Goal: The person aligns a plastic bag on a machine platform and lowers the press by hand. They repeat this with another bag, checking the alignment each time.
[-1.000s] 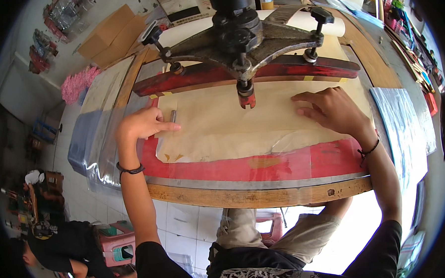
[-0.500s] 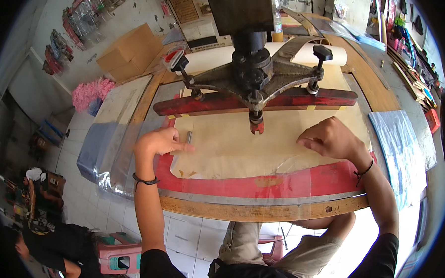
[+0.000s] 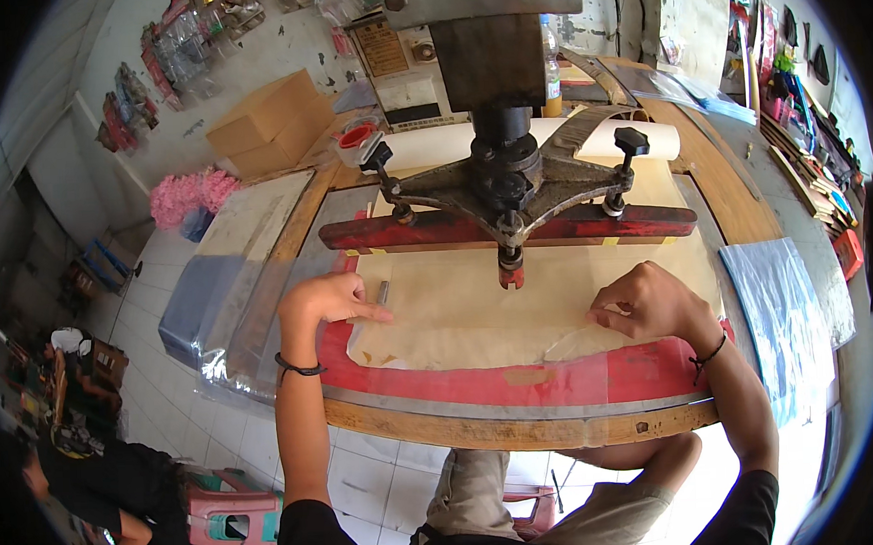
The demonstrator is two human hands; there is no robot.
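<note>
Two Hands by a Big Tan Sheet

I see a person at a wooden table (image 3: pixel 521 429). A tan sheet (image 3: pixel 477 300) lies flat on it, so I make that the middle of my clock, with twelve pointing away from the person.

The left hand (image 3: pixel 338 301) is at nine o'clock, with one finger poking out beside a thin metal strip (image 3: pixel 384 292). The right hand (image 3: pixel 647 302) is at three o'clock, with its fingers bent. The hands are well apart. I cannot tell if either one grips anything.

A red layer (image 3: pixel 441 382) peeks out at six. At twelve is a black metal press (image 3: pixel 505 162) with a dark red bar (image 3: pixel 406 232). Shiny blue plastic (image 3: pixel 774 297) lies past the right hand, at three. A pink heap (image 3: pixel 190 196) sits at ten, and another person (image 3: pixel 100 482) bends over at eight.
</note>
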